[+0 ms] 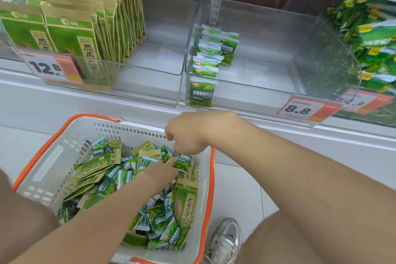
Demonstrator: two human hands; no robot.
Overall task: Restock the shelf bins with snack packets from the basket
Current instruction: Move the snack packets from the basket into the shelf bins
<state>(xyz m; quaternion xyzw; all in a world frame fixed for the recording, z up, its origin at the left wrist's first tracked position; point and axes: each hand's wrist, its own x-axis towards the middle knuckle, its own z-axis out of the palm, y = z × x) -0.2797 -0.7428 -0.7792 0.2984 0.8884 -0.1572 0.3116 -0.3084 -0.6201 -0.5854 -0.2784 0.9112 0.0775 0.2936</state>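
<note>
A: A white shop shelf [85,103] runs in front of you, above pale floor tiles [235,180], and three clear bins sit on it. The left bin [162,55] holds upright kraft-paper seed bags [70,34] on its left side, behind a 12.8 price tag [49,66].

B: Your middle bin [267,60] carries only a row of pea packets [206,64], which stands along its left wall. An 8.8 price tag [304,109] is clipped at its front right corner. The right bin [334,66] is heaped with larger green bags [377,53].

A: The basket [49,163], white with an orange handle [212,188], sits on the floor just below the shelf edge. It is full of a mixed heap [120,178] of small packets and seed bags lying every way.

B: Both your hands are over it. Your left hand [158,171] reaches flat across the heap to one small green packet [183,163] near the far right corner. The fingers are hidden there, so I cannot tell whether they grip it.

A: Your right hand [190,133] hangs just above the same packet, fingers curled downward, the lowest tips at its top edge. Whether they pinch it or merely touch it, I cannot tell.

B: Between that packet and the middle bin stand the basket's far rim and the bin's clear front wall. Your silver-white shoe [225,240] is on the tiles just right of the basket.
</note>
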